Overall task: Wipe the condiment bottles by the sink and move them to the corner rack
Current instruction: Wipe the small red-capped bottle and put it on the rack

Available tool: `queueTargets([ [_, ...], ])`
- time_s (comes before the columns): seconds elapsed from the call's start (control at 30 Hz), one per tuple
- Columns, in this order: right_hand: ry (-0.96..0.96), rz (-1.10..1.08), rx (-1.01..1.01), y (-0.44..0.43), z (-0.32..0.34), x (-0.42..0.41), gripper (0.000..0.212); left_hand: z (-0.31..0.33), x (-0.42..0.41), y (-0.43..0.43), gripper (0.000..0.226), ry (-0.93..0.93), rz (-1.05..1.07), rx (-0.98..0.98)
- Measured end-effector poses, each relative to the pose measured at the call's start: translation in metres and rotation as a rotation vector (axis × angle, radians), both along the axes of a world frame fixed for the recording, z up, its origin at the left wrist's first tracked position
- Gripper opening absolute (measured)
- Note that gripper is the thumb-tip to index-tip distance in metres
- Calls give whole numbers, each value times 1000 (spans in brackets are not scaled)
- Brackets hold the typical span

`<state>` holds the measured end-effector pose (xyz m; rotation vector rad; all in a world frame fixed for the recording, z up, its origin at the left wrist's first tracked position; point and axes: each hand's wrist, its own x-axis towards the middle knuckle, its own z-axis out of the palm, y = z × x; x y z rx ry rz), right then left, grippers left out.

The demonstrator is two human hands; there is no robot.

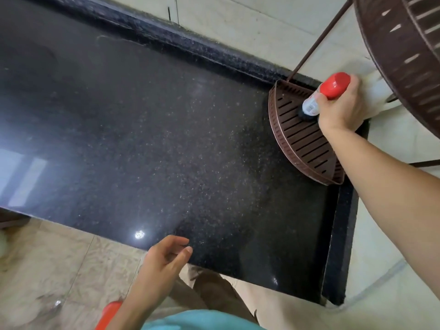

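Fully curled right fingers (355, 83) around red-capped bottle (333, 88).

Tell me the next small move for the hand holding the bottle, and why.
Probably lower the bottle until it stands on the rack's lower shelf, then let go. The right hand grips it near the red cap, along with a white cloth, and the bottle is tilted with its dark base at the slotted shelf.
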<state>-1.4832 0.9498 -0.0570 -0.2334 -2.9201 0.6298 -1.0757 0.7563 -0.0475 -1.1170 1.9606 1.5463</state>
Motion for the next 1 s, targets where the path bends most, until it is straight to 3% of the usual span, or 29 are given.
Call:
queueTargets([
  [0.27,-24,140,177,9,11,9,89,3,7,-2,10,24,59,11],
  [0.4,-55,155,143,6,31,33,78,7,12,-8,11,56,70,-8],
  [0.5,-57,182,-7,3,42,62,45,15,15,-14,10,94,88,-19],
  [0.57,-174,242,-196,7,46,86,33,27,13,-21,9,127,94,-7],
  [0.73,-610,268,-477,10,67,162,30,61,16,-50,8,268,149,-57],
  [1.0,-677,300,-672,-42,106,278,23,119,55,-96,9,387,271,-79],
])
